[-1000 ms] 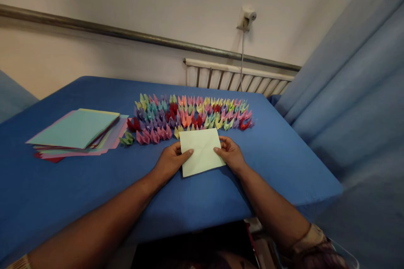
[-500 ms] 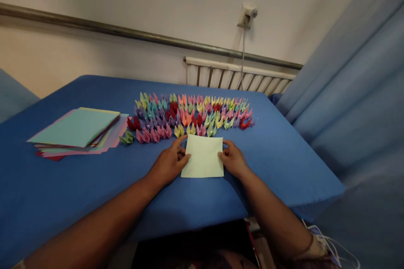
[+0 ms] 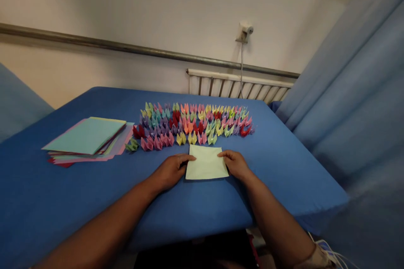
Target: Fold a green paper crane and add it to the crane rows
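Observation:
A pale green folded sheet of paper (image 3: 206,162) lies flat on the blue table (image 3: 63,193). My left hand (image 3: 170,170) rests at its left edge, fingertips pressing on the paper's upper left part. My right hand (image 3: 236,163) presses its right edge, fingers curled onto the paper. Just behind the sheet stand rows of several small folded paper pieces (image 3: 192,122) in many colours.
A stack of coloured paper sheets (image 3: 90,138), teal on top, lies at the table's left. A metal rail (image 3: 126,48) runs along the wall, with a white bed-end frame (image 3: 240,84) behind the table. Blue curtain (image 3: 356,105) hangs at the right.
The tilted sheet has been squared up and laid flat, and now looks shorter front to back. Both hands have shifted to its side edges. The camera has tipped slightly.

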A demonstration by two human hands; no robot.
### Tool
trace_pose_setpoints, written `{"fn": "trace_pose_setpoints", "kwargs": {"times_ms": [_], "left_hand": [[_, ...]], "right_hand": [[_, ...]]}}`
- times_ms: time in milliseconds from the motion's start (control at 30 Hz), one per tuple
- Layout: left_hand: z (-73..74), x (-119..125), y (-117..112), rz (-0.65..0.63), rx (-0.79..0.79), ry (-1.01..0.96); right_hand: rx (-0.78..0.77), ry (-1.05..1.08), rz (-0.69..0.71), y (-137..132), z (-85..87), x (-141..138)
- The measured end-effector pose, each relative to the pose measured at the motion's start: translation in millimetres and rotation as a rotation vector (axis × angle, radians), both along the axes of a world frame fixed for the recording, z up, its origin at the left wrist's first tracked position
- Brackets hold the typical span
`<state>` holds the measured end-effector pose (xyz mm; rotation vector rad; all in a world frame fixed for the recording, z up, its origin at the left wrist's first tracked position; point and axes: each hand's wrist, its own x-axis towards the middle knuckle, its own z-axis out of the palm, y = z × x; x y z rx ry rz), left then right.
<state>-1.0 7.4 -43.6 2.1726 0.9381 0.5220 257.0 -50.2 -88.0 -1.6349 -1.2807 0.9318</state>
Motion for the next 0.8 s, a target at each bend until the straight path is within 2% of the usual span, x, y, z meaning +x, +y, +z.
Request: {"fn": "trace_pose_setpoints", "kwargs": {"times_ms": [167,333,400,633,700,800], "left_hand": [[-5.8,0.7,0.5,0.041,0.139,0.038],[-5.8,1.3,-6.2,0.038,0.318,0.083],[-4.4,3.3,-9.0,0.03,0.358,0.092],[-6.0,10.8,-6.0,0.066,0.298,0.117],[-9.0,11.7,-3.3,0.089,0.276,0.107],[-12.3,12.9,-0.9,0.136,0.261,0.111]], "right_hand": [[-0.016,0.044,0.083,-6.2,6.4,9.1],[0.221,-0.198,0.238,-18.3,8.9,15.7],[0.234,-0.261,0.261,-23.7,10.6,15.9],[0.231,-0.331,0.38,-34.6,20.4,13.2],[0.236,-0.351,0.332,-30.3,18.0,7.9],[0.21,-0.395,0.156,-17.9,12.5,-2.1]]}}
